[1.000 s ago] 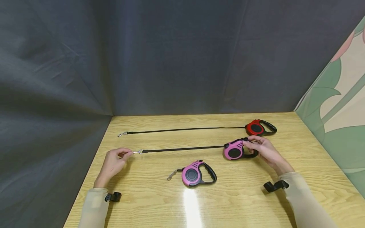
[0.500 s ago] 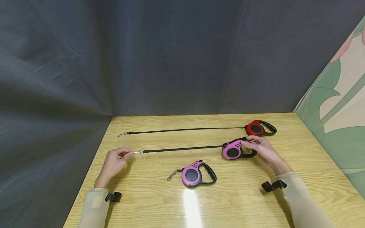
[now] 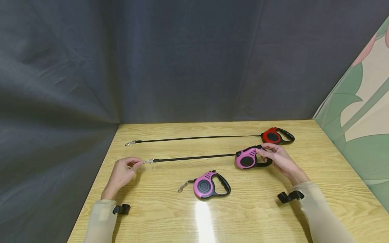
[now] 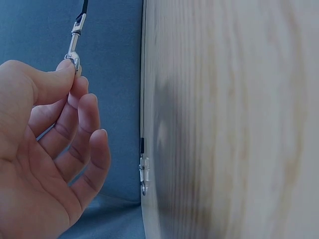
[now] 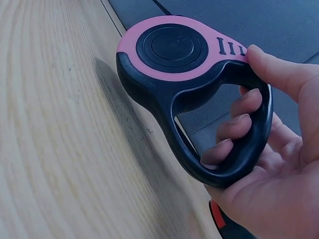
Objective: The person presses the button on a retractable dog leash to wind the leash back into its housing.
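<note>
Two hands share one leash: the left hand [image 3: 121,173] pinches its metal clip [image 4: 73,55] between thumb and fingertip, the other fingers loosely bent, while the right hand [image 3: 282,160] grips the looped black handle [image 5: 260,127] of the held pink leash [image 3: 244,160], fingers through the loop and thumb against the top. Between them the black cord [image 3: 194,158] runs out nearly straight, and the wrist views show clip and case raised off the wooden table [image 3: 258,212]. Nearer the person lies the second pink leash [image 3: 203,186], its short clip end just beside the case, no hand on it. Farther back, the red leash [image 3: 271,136] rests at the right with its cord drawn out leftward along the table. Judging by this layout, the red one looks done, stretched and laid down; the held one is extended but not yet set down, and the second pink one, its cord almost wholly in, seems the part left. Dark grey cloth [image 3: 182,67] stands behind everything.
</note>
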